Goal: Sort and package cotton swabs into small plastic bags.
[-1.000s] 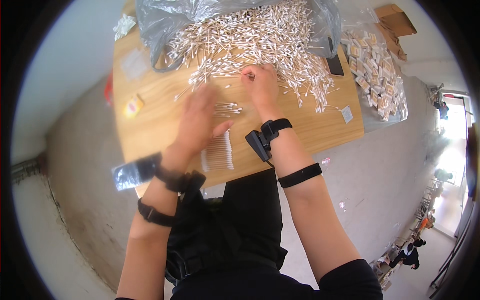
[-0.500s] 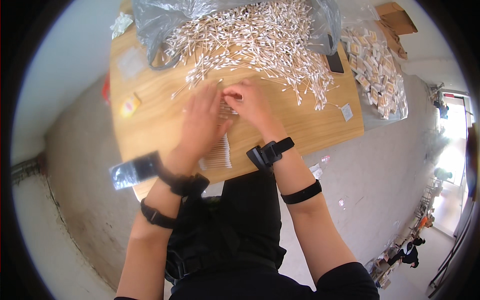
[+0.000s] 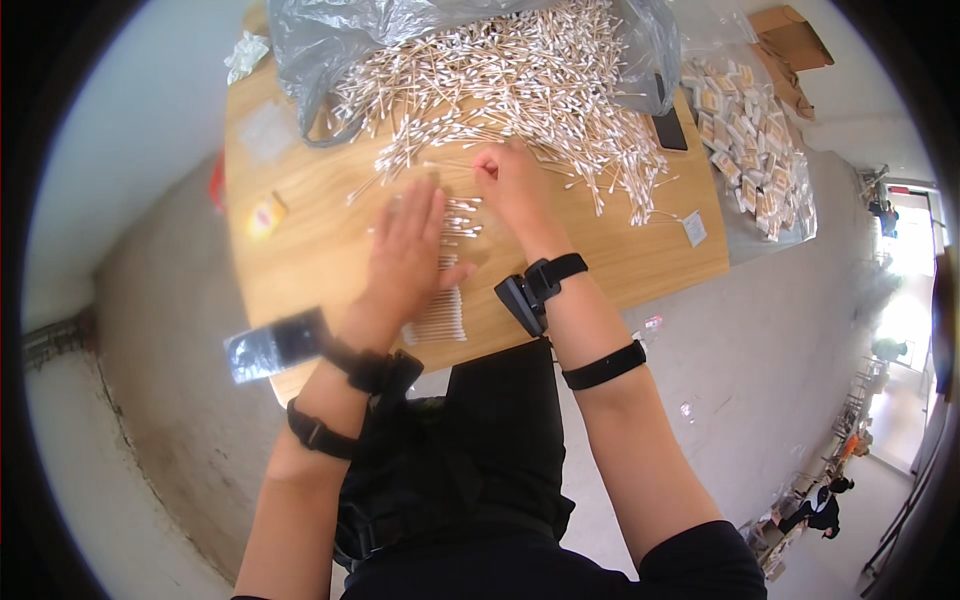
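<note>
My left hand (image 3: 405, 245) lies flat with its fingers stretched out, covering part of a row of cotton swabs (image 3: 437, 318). The swabs lie side by side across the wooden table, their white tips in a line; more of the row shows past my fingers. My right hand (image 3: 515, 190) is closed in a pinch just in front of the big heap of swabs (image 3: 520, 75). From its fingertips a single cotton swab (image 3: 448, 163) sticks out to the left. My curled fingers hide its other end.
A grey plastic bag (image 3: 330, 50) lies open around the heap. A dark phone (image 3: 669, 128) rests at its right. Beyond the table's right edge sits a clear bag of small packs (image 3: 750, 150). A yellow-and-white packet (image 3: 264, 215) and a silvery pouch (image 3: 275, 345) are at the left.
My right hand has moved away from the row toward the heap, with a swab at its fingertips. My left hand has shifted slightly down and stays over the row.
</note>
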### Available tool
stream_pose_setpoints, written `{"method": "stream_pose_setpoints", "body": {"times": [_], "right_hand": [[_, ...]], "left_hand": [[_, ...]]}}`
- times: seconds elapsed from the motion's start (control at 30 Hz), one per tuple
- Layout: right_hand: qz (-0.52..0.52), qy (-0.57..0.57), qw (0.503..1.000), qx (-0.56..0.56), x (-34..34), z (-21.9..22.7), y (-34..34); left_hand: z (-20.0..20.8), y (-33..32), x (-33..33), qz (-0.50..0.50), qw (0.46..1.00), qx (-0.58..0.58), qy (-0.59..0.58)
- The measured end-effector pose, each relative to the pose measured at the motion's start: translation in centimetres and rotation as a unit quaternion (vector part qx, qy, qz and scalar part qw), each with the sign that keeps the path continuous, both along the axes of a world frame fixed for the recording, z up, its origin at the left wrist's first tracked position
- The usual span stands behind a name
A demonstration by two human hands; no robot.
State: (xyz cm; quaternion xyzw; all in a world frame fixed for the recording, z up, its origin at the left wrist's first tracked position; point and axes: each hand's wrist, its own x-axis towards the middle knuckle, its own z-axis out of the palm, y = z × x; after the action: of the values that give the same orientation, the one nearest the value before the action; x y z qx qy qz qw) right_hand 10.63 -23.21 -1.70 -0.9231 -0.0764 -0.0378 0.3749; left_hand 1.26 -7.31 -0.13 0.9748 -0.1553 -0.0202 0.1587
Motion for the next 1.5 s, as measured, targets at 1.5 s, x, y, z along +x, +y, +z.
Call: {"method": "stream_pose_setpoints", "body": {"times": [1.5], "right_hand": [[0.009, 0.017, 0.995, 0.098, -2.2, 0.1, 0.4]], "left_hand": [[-2.0, -1.9, 2.2, 0.054, 0.998, 0.044, -0.008]]}}
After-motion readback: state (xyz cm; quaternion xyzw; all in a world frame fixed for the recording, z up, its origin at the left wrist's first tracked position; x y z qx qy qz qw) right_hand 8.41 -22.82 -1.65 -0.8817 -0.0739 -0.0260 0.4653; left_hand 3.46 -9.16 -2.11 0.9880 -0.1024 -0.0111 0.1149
